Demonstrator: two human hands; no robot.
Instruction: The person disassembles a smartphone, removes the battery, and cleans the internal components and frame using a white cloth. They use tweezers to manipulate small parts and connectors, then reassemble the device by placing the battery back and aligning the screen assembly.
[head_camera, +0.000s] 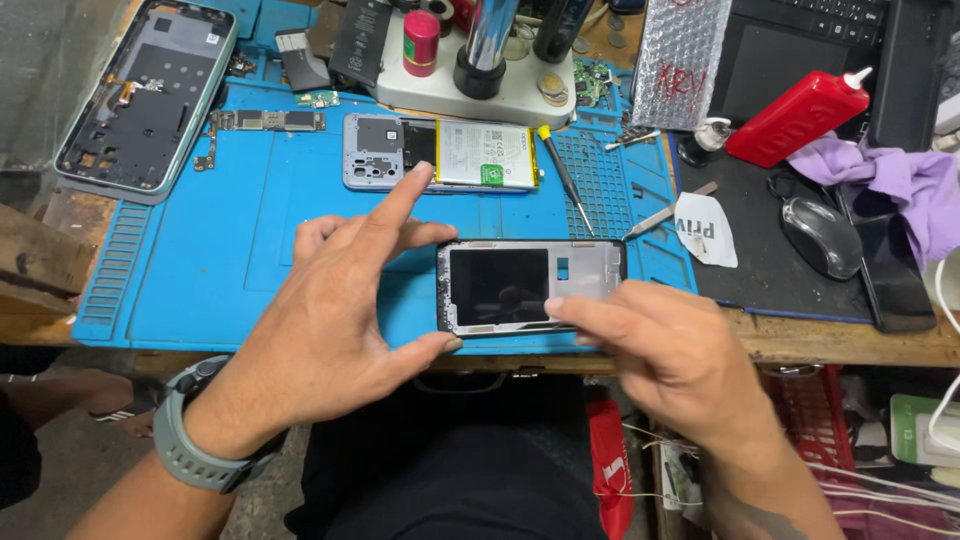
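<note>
— At the near edge of the blue work mat (220, 270), what have you got?

— I have a phone frame (530, 287) lying flat, its dark panel facing up, right at the mat's front border. My left hand (340, 320) grips its left end: thumb at the lower corner, middle finger at the upper corner, index finger lifted and pointing away. It's a loose pinch, fingers spread wide.

— And your right?

— My right hand (670, 350) comes in from the lower right, fingertips pressed along the frame's bottom edge. Whether it truly clasps the frame or merely touches it, I cannot tell.

— What lies around it?

— Beyond the frame sits an opened phone with its battery exposed (440, 152), a yellow-tipped screwdriver (565, 178) beside it. Farther left, another empty phone shell (150, 95) overhangs the mat's corner. On the black pad to the right I see a red squeeze bottle (795, 118), a mouse (822, 236) and a purple cloth (900, 185).
</note>
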